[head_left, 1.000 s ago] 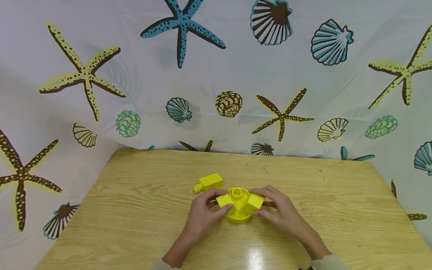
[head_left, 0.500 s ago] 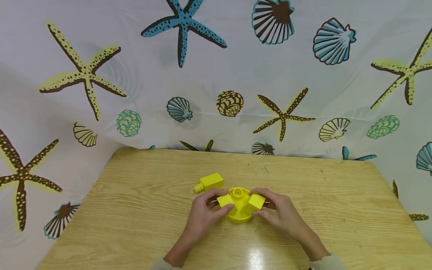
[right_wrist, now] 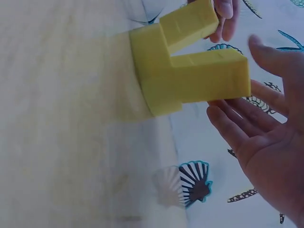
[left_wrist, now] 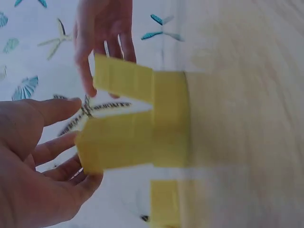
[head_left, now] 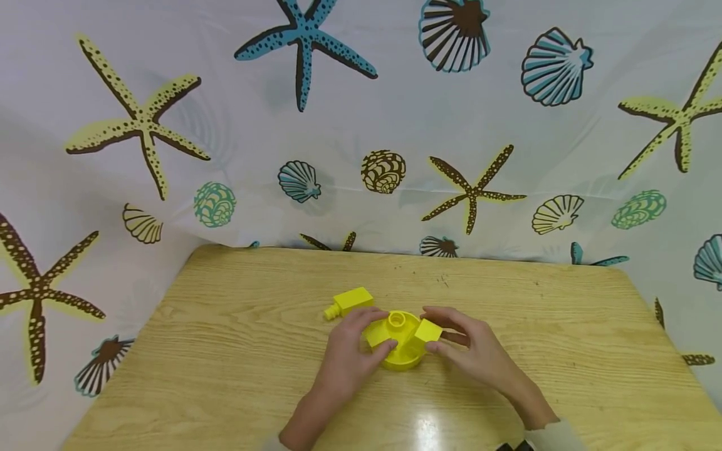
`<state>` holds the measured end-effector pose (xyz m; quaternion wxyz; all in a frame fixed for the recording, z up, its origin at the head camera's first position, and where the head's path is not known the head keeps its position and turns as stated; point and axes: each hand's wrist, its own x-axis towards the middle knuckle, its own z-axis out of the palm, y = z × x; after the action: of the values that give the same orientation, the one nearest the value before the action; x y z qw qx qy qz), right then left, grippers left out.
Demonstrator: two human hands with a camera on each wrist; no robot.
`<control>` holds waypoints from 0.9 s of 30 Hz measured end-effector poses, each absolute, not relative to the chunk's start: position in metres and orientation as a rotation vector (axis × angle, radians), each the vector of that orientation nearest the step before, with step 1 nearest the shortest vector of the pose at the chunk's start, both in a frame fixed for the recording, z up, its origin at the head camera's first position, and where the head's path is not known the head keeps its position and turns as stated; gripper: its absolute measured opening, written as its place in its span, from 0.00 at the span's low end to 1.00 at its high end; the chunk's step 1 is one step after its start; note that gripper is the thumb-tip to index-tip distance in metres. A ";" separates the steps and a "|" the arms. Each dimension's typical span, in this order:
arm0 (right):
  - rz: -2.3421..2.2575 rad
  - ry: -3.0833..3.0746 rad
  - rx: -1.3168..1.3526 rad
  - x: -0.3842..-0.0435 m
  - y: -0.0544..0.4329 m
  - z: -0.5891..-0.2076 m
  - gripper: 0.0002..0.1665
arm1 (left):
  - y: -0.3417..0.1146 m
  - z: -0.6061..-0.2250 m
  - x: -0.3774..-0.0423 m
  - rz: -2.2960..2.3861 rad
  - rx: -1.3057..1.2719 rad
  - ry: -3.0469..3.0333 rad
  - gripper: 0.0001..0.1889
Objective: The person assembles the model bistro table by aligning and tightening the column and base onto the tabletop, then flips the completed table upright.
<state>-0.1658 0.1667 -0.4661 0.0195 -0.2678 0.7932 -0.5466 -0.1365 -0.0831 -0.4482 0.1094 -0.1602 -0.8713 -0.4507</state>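
A round yellow base [head_left: 402,363] sits on the table, with a ring-shaped socket [head_left: 397,319] at its far side. Two yellow rectangular blocks stand up from it, leaning outward: the left block [left_wrist: 114,142] and the right block [right_wrist: 209,76]. My left hand [head_left: 345,357] is loosely spread around the left block; in the left wrist view its thumb is apart from the block while fingers lie along the underside. Around the right block, my right hand [head_left: 476,351] is likewise loose, its thumb off the block in the right wrist view and its other fingers close against the side.
Behind and left of the base lies another yellow block [head_left: 354,299] with a ridged stub at one end. The wooden table [head_left: 237,351] ends at a white cloth [head_left: 338,125] printed with starfish and shells.
Both hands have loosened on the blocks. The left hand has shifted slightly right with its finger and thumb spread wider; the right finger and thumb have risen a little. The base stays in place.
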 end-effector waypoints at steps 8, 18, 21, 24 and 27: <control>-1.722 2.640 -0.841 -0.178 0.185 -0.451 0.20 | -0.031 -0.438 -0.127 -1.042 -0.597 -2.606 0.25; -1.708 2.616 -0.883 -0.197 0.175 -0.455 0.23 | -0.015 -0.439 -0.136 -0.860 -0.596 -2.707 0.21; -1.694 2.600 -0.882 -0.205 0.166 -0.459 0.25 | -0.023 -0.438 -0.131 -0.932 -0.606 -2.721 0.20; -1.669 2.584 -0.905 -0.214 0.154 -0.461 0.26 | -0.035 -0.439 -0.125 -1.024 -0.660 -2.725 0.20; -1.649 2.551 -0.938 -0.222 0.141 -0.463 0.28 | -0.049 -0.439 -0.119 -1.148 -0.733 -2.729 0.20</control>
<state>-0.2222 0.1409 -0.4629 -0.0187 -0.2950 0.8024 -0.5185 -0.1193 -0.0494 -0.4388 0.0459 -0.2400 -0.8938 -0.3761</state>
